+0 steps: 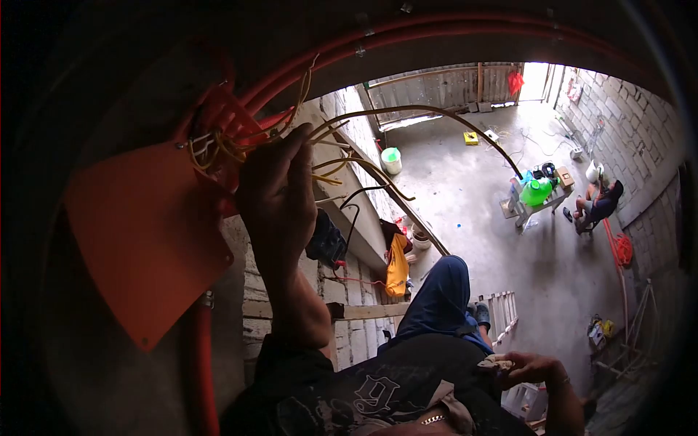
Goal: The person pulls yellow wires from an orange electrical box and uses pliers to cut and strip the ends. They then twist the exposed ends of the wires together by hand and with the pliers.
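My left hand (280,178) is raised at an orange electrical box (225,116) under the ceiling. Its fingers are closed round a bundle of electrical wires (331,171), mostly yellow with some dark ones; the fingertips are partly hidden. One long brown-yellow wire (429,109) arches away to the right. A flat orange cover plate (149,240) hangs beside the box, left of my wrist. Low by my waist, my right hand (534,367) has its fingers bent round a small pale thing (496,362) that I cannot make out.
Red conduits (407,29) run along the ceiling, and another conduit (200,363) goes down at left. A ladder (502,317) is beneath me. Far below on the concrete floor (451,167) are a small table (534,211) with a green container, a bucket (391,161) and a seated person (600,205).
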